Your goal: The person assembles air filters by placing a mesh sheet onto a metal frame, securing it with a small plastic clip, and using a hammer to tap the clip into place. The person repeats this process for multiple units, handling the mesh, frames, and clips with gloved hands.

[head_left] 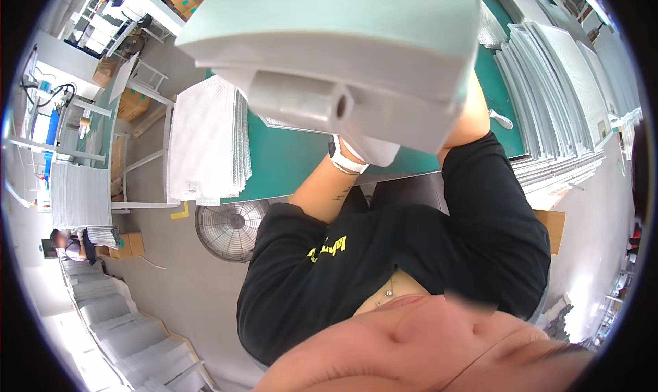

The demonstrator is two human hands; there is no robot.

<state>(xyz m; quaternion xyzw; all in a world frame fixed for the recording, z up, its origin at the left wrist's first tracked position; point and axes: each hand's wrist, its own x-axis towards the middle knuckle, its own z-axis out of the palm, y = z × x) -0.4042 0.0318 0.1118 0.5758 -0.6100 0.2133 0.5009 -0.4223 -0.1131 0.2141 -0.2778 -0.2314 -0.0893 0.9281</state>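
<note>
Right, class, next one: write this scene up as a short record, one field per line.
Foreground: pale grey housing, blocking the middle
Left hand: hidden by the housing; forearm shows, white wristband
Right hand: also hidden
Work surface: green table
On table, mid: pale flat piece, mostly covered from view
Left: stacked white sheets
Right: stacked pale panels; small white object nearby
Floor: round caged fan

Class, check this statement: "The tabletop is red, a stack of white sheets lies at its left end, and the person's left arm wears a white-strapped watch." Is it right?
Not quite: the tabletop is green, not red, as the head view shows. A stack of white sheets lies at its left end, and the person's left arm wears a white-strapped watch.
</note>
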